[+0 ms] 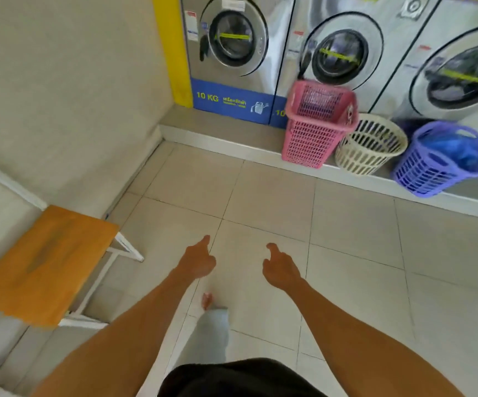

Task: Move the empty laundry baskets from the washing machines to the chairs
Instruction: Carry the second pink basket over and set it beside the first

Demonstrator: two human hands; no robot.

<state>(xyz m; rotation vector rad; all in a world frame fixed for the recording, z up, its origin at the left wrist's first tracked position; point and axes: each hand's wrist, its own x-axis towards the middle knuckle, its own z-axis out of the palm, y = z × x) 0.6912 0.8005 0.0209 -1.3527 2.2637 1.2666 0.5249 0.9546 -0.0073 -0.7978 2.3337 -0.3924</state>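
- Left hand and right hand are empty, loosely curled, reaching forward over the tiled floor.
- Pink basket, cream basket and purple basket stand far right against the washing machines.
- The orange chair sits near left, probably their destination.

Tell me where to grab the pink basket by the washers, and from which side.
Judging by its pose, take the pink basket by its thick top rim, from above on the near, floor-facing side. It is tall, its open mouth is exposed, and the cream basket crowds its right. Both hands, left hand and right hand, are free.
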